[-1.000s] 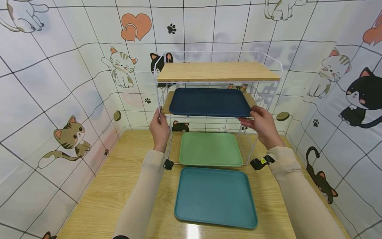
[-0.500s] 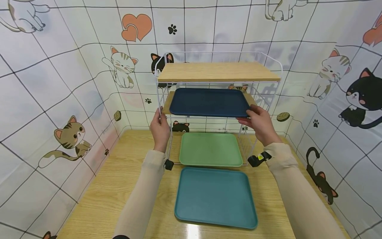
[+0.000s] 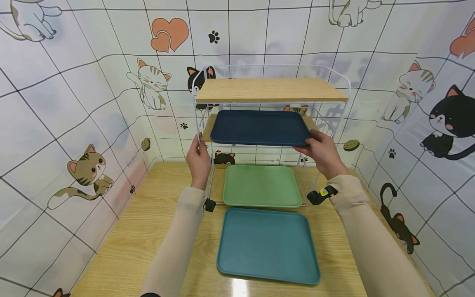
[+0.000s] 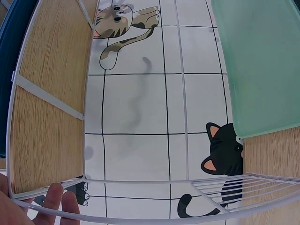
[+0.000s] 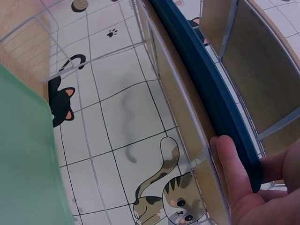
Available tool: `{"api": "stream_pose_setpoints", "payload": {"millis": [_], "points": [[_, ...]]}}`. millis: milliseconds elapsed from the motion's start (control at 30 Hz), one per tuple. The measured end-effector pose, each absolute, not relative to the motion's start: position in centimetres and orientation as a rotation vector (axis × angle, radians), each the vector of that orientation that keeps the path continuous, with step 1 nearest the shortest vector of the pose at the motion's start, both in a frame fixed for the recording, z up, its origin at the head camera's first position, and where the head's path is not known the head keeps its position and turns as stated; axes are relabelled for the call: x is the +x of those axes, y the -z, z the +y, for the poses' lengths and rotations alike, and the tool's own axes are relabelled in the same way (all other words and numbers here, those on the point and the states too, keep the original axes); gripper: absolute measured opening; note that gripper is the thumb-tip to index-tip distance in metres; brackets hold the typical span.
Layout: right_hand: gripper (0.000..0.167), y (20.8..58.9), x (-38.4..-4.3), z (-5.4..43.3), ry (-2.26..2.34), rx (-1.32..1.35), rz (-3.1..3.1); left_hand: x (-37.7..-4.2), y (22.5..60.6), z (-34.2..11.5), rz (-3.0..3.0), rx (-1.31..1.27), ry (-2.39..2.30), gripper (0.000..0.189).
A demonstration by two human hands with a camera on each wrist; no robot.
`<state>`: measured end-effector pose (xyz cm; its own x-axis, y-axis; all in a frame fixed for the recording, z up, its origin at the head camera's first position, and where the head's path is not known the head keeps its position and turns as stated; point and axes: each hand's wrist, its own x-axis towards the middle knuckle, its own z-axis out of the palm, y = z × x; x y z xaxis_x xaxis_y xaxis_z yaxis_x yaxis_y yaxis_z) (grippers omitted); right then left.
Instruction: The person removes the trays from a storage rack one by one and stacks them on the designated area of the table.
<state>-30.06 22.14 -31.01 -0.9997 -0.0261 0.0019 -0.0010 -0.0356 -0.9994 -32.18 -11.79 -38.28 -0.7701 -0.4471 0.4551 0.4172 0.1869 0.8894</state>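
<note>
A navy blue tray lies on the middle shelf of a white wire rack with wooden boards. My right hand pinches the tray's front right corner. In the right wrist view its fingers lie under the tray rim, with the thumb on the other side. My left hand grips the rack's left front upright at middle-shelf height. In the left wrist view its fingertips curl round the white wire, and the rest of the hand is cut off. A light green tray rests on the bottom shelf.
A teal tray lies on the wooden table in front of the rack. The wooden top shelf sits above the navy tray. Cat-printed white walls close in the back and both sides.
My right hand has shifted slightly left, onto the navy tray's front right corner. The left hand stays on the upright, and the trays look nearly unmoved.
</note>
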Motion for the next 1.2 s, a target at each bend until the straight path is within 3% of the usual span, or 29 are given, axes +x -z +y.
{"api": "stream_pose_setpoints", "payload": {"millis": [1200], "points": [[0.06, 30.0, -27.2, 22.2, 2.461, 0.014, 2.017, -32.0, 38.3, -11.9, -1.801, 0.011, 1.666, 0.04]]}}
